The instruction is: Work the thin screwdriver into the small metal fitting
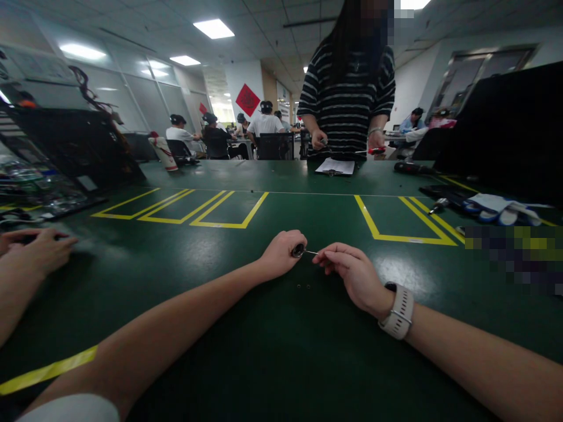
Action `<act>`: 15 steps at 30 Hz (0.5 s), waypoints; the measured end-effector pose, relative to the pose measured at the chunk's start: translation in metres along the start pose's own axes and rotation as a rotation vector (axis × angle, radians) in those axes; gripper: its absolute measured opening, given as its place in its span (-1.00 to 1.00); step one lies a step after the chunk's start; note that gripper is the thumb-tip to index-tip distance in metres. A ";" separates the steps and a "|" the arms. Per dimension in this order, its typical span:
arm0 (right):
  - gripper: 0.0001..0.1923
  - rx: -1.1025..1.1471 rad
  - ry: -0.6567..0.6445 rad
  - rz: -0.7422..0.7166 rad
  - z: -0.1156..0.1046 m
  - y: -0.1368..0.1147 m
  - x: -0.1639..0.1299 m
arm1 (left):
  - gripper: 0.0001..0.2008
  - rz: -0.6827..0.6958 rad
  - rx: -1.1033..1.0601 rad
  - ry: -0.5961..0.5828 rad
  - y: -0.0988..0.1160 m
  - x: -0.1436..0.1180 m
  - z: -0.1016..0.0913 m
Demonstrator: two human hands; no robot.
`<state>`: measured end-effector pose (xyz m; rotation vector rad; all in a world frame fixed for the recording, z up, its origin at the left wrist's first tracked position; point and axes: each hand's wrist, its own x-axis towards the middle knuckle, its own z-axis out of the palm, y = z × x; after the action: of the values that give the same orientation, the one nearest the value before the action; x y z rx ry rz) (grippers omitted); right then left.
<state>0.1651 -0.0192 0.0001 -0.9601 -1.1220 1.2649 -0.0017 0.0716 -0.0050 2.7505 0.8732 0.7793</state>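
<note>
- We are in a big open workroom with ceiling lights, and people sit at desks far behind; in front of us lies a dark green tabletop [185, 264] marked with yellow tape boxes [185, 206].
- Across the tabletop stands a person in a striped shirt [347, 99], with a red-handled tool [373, 150] in one hand and a clipboard [335, 166] lying before them; they are well apart from our work.
- At our left a co-worker's hand [37, 249] rests flat on the tabletop, near our left forearm. We judge a bump from that side could jog our hold.
- An open black case [70, 146] sits far left, and white gloves [501, 206] with a small screwdriver [438, 205] lie far right; none of these blocks our hands.
- Our left hand [281, 255] has its grip closed around a small dark round-ended tool [298, 251], held just above the tabletop at the centre.
- Our right hand [354, 272], with a watch [399, 310] on the wrist, pinches the thin metal pin [311, 252] that sticks out of the tool.
- Two tiny screws [303, 286] lie just below our hands. We judge that a wrist sweeping down could scatter them, and they are hard to see on the dark surface.
- The pin is thin; a crooked pull could bend it or let it slip from our fingertips.
</note>
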 end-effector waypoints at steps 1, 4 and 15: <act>-0.87 0.028 0.001 0.013 -0.001 0.000 0.001 | -0.93 0.008 -0.017 0.000 0.000 0.000 0.000; -0.87 0.084 0.000 0.035 -0.003 0.001 0.002 | -0.93 0.027 -0.081 0.007 0.001 0.000 -0.002; -0.87 0.047 0.021 0.019 -0.001 -0.002 0.001 | -0.94 0.024 -0.184 0.002 -0.001 0.000 -0.002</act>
<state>0.1661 -0.0183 0.0021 -0.9488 -1.0647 1.2888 -0.0038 0.0726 -0.0035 2.6043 0.7300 0.8225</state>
